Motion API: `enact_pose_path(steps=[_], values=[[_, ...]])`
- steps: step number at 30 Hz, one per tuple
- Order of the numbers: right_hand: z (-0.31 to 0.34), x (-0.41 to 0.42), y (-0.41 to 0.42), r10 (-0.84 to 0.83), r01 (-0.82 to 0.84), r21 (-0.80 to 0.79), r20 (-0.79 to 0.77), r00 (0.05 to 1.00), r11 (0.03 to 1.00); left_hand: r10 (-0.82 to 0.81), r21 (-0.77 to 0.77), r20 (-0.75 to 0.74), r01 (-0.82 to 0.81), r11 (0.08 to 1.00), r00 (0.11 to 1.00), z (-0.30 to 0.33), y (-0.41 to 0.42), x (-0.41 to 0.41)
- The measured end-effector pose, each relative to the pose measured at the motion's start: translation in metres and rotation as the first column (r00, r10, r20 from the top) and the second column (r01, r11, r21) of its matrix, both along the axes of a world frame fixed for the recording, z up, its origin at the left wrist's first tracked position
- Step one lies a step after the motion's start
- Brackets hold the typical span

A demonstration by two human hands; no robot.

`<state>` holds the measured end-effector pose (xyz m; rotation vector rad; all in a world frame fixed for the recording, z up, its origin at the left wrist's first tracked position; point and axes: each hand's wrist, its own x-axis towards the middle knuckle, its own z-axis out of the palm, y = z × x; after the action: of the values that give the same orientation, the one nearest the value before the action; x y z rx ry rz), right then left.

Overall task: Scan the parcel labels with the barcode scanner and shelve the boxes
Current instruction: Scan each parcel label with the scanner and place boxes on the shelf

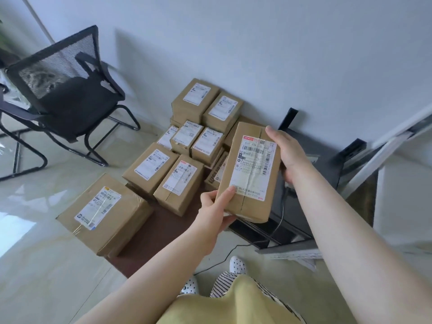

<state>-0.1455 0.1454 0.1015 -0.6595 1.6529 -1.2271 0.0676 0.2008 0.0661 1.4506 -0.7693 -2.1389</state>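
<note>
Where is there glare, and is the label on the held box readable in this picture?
Head view: window glare whitens the glossy floor at the left; the label on the held box, gripped by the left hand and right hand, shows barcodes clearly, its small print soft; wide-angle distortion bends the edges.

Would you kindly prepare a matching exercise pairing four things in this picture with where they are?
Things:
1. Tall brown cardboard parcel with a white label
2. Black mesh office chair
3. Largest brown cardboard box, taped
4. Black cable

Places:
A. On the floor, nearest the left of the pile
B. Held between left hand and right hand
C. Trailing across the floor
D. Far left, beside the wall

Pairs: 1-B, 2-D, 3-A, 4-C
</note>
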Motion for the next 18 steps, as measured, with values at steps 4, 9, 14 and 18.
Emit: enact_pose_path(steps=[4, 9, 14, 18], values=[[-0.015, -0.032, 0.000, 0.058, -0.059, 0.017, 0.029, 0.998, 0.998, -0.042, 0.037, -0.003, 0.042, 0.998, 0.999, -0.003, 0.000, -0.031], [-0.029, -0.054, -0.010, 0.161, -0.160, -0.007, 0.040, 0.986, 0.987, -0.180, 0.018, 0.122, 0.179, 0.984, 0.976, -0.004, -0.002, -0.043], [-0.038, -0.056, -0.018, 0.255, -0.254, -0.034, 0.061, 0.965, 0.967, -0.405, -0.004, 0.281, 0.423, 0.906, 0.870, -0.012, -0.016, -0.038], [-0.044, -0.067, -0.020, 0.262, -0.259, -0.047, 0.115, 0.958, 0.965, -0.424, 0.014, 0.074, 0.424, 0.905, 0.902, -0.027, -0.021, -0.045]])
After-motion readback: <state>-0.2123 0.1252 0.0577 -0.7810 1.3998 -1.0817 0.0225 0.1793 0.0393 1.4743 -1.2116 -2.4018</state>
